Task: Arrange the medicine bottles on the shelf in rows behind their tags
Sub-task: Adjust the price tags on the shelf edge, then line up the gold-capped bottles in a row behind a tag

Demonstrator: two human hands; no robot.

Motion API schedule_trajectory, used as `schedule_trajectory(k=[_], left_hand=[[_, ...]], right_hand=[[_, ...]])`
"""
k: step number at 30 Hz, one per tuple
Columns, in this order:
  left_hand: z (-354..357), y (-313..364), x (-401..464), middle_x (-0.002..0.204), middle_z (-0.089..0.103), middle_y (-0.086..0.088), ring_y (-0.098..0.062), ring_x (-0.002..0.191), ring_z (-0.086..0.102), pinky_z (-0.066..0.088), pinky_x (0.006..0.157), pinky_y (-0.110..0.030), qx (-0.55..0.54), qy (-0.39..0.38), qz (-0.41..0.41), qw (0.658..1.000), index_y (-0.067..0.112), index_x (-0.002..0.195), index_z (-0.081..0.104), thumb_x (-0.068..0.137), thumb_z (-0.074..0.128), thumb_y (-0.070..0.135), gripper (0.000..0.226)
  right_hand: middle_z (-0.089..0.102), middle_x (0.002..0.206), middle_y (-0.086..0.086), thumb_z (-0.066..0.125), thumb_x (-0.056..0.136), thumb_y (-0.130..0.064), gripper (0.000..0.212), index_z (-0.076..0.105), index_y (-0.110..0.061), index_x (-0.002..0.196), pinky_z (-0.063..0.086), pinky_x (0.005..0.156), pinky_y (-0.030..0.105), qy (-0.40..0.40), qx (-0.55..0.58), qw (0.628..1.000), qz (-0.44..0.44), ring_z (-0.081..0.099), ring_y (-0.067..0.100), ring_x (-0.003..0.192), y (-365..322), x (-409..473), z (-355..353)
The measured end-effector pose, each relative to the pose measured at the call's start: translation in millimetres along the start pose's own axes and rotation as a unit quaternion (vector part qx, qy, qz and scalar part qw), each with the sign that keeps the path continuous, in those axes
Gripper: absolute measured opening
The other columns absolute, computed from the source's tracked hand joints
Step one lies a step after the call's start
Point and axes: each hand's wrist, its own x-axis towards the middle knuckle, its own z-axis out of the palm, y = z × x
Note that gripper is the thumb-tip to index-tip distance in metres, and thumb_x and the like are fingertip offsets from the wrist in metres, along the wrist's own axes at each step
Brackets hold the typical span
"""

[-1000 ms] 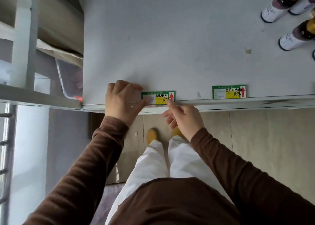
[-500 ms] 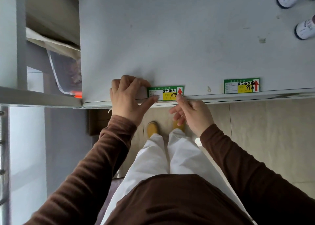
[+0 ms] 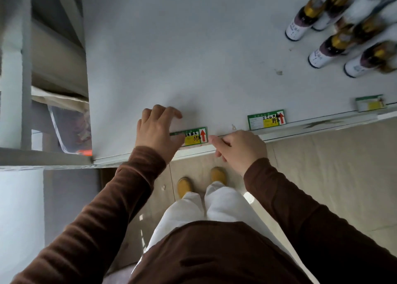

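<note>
A green and yellow price tag [image 3: 196, 136] with a red arrow lies at the front edge of the white shelf [image 3: 171, 47]. My left hand [image 3: 156, 129] covers the tag's left end, fingers curled onto the shelf and thumb under the tag. My right hand [image 3: 238, 148] touches the tag's right edge with its index fingertip, the other fingers curled. Several brown medicine bottles [image 3: 328, 49] with gold caps and white labels stand loosely grouped at the far right of the shelf, blurred.
A second tag [image 3: 266, 120] and a third tag [image 3: 368, 103] sit further right along the front edge. A clear plastic bin [image 3: 71, 124] is on a lower level at the left. A grey frame rail [image 3: 43, 157] runs left of the shelf.
My left hand has slid right over the tag's left half. The view has swung so more bottles and a third tag show at the right.
</note>
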Motion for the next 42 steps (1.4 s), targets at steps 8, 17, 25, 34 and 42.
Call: schedule_trajectory(k=[8, 17, 25, 34, 42], left_hand=[[-1, 89, 73, 0.112, 0.06, -0.001, -0.021, 0.104, 0.053, 0.04, 0.088, -0.028, -0.078, -0.006, 0.108, 0.991, 0.019, 0.116, 0.059, 0.081, 0.07, 0.027, 0.037], [65, 217, 153, 0.115, 0.061, -0.003, -0.02, 0.105, 0.055, 0.039, 0.086, -0.025, -0.091, -0.032, 0.116, 0.989, 0.02, 0.12, 0.06, 0.082, 0.07, 0.029, 0.04], [118, 282, 210, 0.119, 0.062, -0.004, -0.014, 0.095, 0.051, 0.04, 0.084, -0.023, -0.094, -0.074, 0.043, 0.992, 0.02, 0.128, 0.058, 0.076, 0.076, 0.025, 0.055], [125, 301, 227, 0.118, 0.062, -0.009, -0.027, 0.106, 0.055, 0.045, 0.099, -0.039, -0.092, -0.109, 0.022, 0.989, 0.014, 0.12, 0.061, 0.074, 0.079, 0.032, 0.053], [64, 265, 192, 0.094, 0.07, -0.006, -0.01, 0.078, 0.07, 0.055, 0.072, -0.022, -0.431, -0.139, -0.025, 0.891, 0.011, 0.098, 0.051, 0.076, 0.073, -0.005, 0.035]], right_hand=[[0.065, 0.075, -0.009, 0.056, 0.092, -0.043, 0.022, 0.062, -0.025, 0.081, 0.048, 0.06, 0.029, 0.192, -0.06, 0.979, -0.032, 0.057, 0.014, 0.066, 73, 23, -115], [0.061, 0.112, 0.005, 0.064, 0.09, -0.019, 0.024, 0.061, -0.016, 0.114, 0.051, 0.084, 0.042, 0.248, -0.049, 0.965, -0.073, 0.061, 0.025, 0.096, 172, 90, -230], [0.05, 0.131, 0.013, 0.061, 0.092, -0.029, 0.044, 0.051, -0.013, 0.132, 0.044, 0.093, 0.041, 0.128, -0.142, 0.971, -0.143, 0.053, 0.033, 0.115, 188, 142, -253], [0.055, 0.124, 0.011, 0.062, 0.091, -0.032, 0.041, 0.054, -0.014, 0.127, 0.047, 0.09, 0.039, 0.069, -0.108, 0.978, -0.167, 0.057, 0.03, 0.11, 188, 156, -260], [0.06, 0.127, 0.002, 0.062, 0.093, -0.015, 0.04, 0.056, -0.019, 0.133, 0.047, 0.1, 0.035, -0.035, 0.08, 0.967, -0.239, 0.059, 0.019, 0.112, 168, 151, -295]])
